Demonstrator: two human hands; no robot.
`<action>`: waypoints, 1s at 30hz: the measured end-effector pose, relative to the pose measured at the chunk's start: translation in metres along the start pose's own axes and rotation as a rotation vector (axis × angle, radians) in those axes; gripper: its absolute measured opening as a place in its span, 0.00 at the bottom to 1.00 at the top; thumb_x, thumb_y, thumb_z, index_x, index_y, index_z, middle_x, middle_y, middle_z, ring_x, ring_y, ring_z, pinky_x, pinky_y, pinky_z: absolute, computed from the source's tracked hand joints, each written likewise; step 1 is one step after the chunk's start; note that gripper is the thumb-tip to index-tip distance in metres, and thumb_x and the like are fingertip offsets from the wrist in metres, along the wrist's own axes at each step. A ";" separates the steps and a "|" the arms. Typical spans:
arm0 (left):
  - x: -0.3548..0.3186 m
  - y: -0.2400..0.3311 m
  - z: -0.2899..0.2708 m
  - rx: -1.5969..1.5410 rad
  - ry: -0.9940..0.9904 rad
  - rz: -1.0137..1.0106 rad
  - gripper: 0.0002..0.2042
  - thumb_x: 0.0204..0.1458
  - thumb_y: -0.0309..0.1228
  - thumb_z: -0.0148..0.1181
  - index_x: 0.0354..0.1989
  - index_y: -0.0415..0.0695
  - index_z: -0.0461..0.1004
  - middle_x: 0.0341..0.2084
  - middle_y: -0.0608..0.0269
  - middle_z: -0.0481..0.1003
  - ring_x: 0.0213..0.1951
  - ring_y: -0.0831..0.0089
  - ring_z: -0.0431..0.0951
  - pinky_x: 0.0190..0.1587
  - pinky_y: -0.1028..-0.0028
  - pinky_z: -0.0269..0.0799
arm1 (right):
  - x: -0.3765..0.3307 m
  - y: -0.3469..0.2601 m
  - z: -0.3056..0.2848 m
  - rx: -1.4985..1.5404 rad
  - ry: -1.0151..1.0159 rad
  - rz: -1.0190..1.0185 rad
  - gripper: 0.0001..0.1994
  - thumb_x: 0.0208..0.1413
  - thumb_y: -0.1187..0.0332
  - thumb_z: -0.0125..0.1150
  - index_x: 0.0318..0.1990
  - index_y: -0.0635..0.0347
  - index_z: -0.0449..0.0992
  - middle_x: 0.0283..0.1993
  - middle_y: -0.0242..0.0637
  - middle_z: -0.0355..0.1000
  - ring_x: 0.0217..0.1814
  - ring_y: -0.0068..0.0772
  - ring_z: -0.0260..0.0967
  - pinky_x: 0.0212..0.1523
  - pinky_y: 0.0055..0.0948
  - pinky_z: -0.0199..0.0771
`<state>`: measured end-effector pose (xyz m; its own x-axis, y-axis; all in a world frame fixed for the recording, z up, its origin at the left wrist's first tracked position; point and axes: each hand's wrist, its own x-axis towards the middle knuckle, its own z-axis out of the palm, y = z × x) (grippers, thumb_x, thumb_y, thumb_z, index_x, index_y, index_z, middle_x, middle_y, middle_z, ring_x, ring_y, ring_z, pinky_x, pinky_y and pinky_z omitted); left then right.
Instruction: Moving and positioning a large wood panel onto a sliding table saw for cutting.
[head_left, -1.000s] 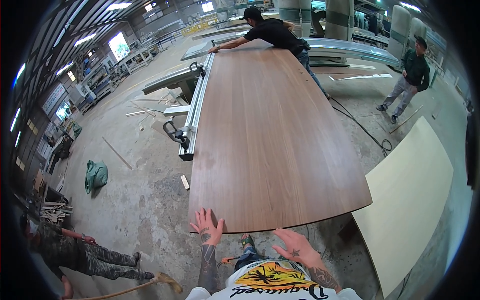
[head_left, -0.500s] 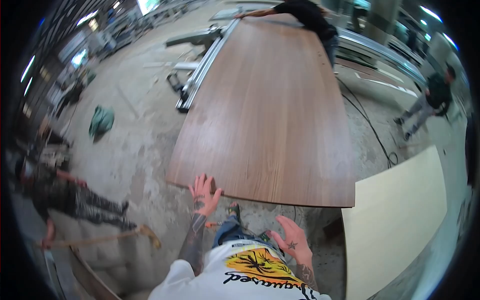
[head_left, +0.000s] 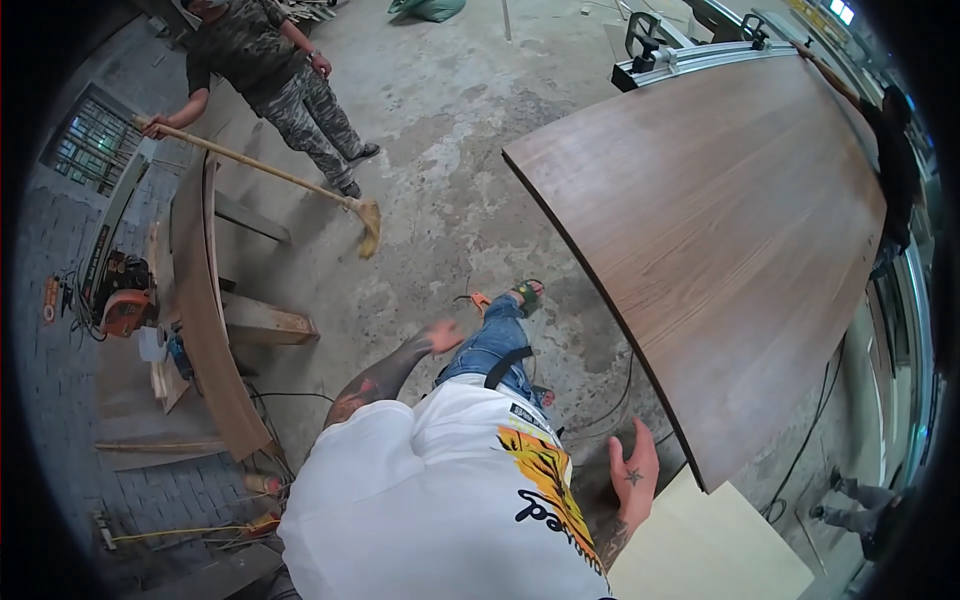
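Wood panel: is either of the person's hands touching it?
No. The left hand and right hand both hang free, clear of the wood panel.

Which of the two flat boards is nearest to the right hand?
The pale cream board, just beside the right hand; the dark brown wood panel lies farther off.

A dusty concrete floor (head_left: 450, 150) meets a grey brick wall (head_left: 60, 300) with a barred window (head_left: 90, 145).

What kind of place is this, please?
Most likely a woodworking shop: a large brown wood panel lies on a saw's metal rail, and a person sweeps the concrete floor with a broom.
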<state>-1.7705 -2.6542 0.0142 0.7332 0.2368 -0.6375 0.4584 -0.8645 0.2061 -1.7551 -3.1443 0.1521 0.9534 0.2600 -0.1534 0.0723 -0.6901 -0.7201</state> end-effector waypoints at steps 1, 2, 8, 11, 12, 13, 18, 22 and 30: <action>-0.026 -0.041 0.018 0.024 -0.047 -0.152 0.30 0.48 0.53 0.52 0.54 0.42 0.69 0.52 0.46 0.71 0.53 0.54 0.72 0.55 0.63 0.66 | -0.002 -0.002 0.002 0.010 0.000 0.019 0.24 0.53 0.66 0.59 0.56 0.66 0.65 0.55 0.53 0.67 0.58 0.53 0.64 0.57 0.38 0.64; -0.044 -0.075 0.031 0.208 -0.288 -0.295 0.28 0.48 0.53 0.51 0.48 0.44 0.75 0.51 0.48 0.71 0.53 0.55 0.72 0.55 0.63 0.67 | -0.003 -0.005 0.005 0.012 0.027 0.037 0.25 0.53 0.65 0.59 0.57 0.66 0.64 0.55 0.53 0.67 0.58 0.54 0.64 0.57 0.38 0.64; -0.158 -0.169 0.112 0.050 -0.421 -0.355 0.19 0.51 0.49 0.52 0.41 0.49 0.78 0.43 0.55 0.76 0.41 0.57 0.78 0.42 0.63 0.72 | 0.012 -0.026 0.022 0.014 0.018 0.105 0.25 0.54 0.61 0.58 0.57 0.65 0.65 0.56 0.54 0.66 0.58 0.54 0.63 0.57 0.39 0.64; -0.173 -0.172 0.117 -0.094 -0.356 -0.352 0.19 0.51 0.48 0.52 0.41 0.49 0.78 0.41 0.56 0.76 0.40 0.57 0.78 0.41 0.63 0.72 | 0.029 -0.041 0.045 0.018 -0.017 0.044 0.25 0.54 0.60 0.58 0.56 0.65 0.65 0.56 0.54 0.66 0.58 0.54 0.63 0.57 0.39 0.64; -0.170 -0.175 0.110 -0.142 -0.335 -0.345 0.18 0.51 0.48 0.52 0.40 0.49 0.78 0.41 0.56 0.76 0.39 0.57 0.78 0.40 0.62 0.72 | 0.033 -0.047 0.050 0.016 -0.020 -0.007 0.25 0.53 0.59 0.58 0.56 0.64 0.65 0.56 0.53 0.66 0.58 0.53 0.63 0.57 0.39 0.65; -0.166 -0.177 0.105 -0.197 -0.319 -0.335 0.18 0.51 0.48 0.52 0.40 0.49 0.78 0.40 0.56 0.77 0.39 0.57 0.78 0.40 0.62 0.72 | 0.035 -0.052 0.054 -0.023 -0.057 -0.015 0.26 0.53 0.58 0.59 0.55 0.64 0.65 0.56 0.53 0.66 0.58 0.53 0.63 0.57 0.40 0.65; -0.121 -0.204 0.057 -0.439 -0.306 -0.291 0.18 0.51 0.47 0.52 0.39 0.49 0.78 0.37 0.56 0.77 0.37 0.57 0.78 0.37 0.62 0.72 | 0.062 -0.109 0.085 -0.055 0.005 -0.062 0.26 0.53 0.55 0.59 0.54 0.63 0.66 0.54 0.53 0.67 0.56 0.53 0.65 0.54 0.41 0.68; -0.078 -0.277 0.013 -0.611 -0.311 -0.317 0.17 0.51 0.47 0.52 0.38 0.48 0.77 0.34 0.57 0.78 0.35 0.58 0.78 0.34 0.61 0.71 | 0.107 -0.171 0.149 -0.135 -0.071 0.026 0.25 0.51 0.54 0.59 0.51 0.62 0.68 0.48 0.51 0.69 0.50 0.52 0.67 0.50 0.42 0.69; 0.060 -0.483 -0.242 -1.770 0.394 -0.114 0.09 0.56 0.39 0.51 0.28 0.50 0.67 0.19 0.65 0.67 0.23 0.69 0.69 0.23 0.67 0.66 | 0.191 -0.383 0.267 0.108 -0.350 -0.268 0.30 0.54 0.48 0.54 0.56 0.63 0.65 0.56 0.52 0.66 0.58 0.52 0.64 0.56 0.40 0.65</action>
<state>-1.8261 -2.1151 0.0563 0.6060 0.5613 -0.5637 0.2502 0.5381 0.8049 -1.6789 -2.6498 0.2178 0.7473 0.6455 -0.1579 0.2546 -0.4975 -0.8293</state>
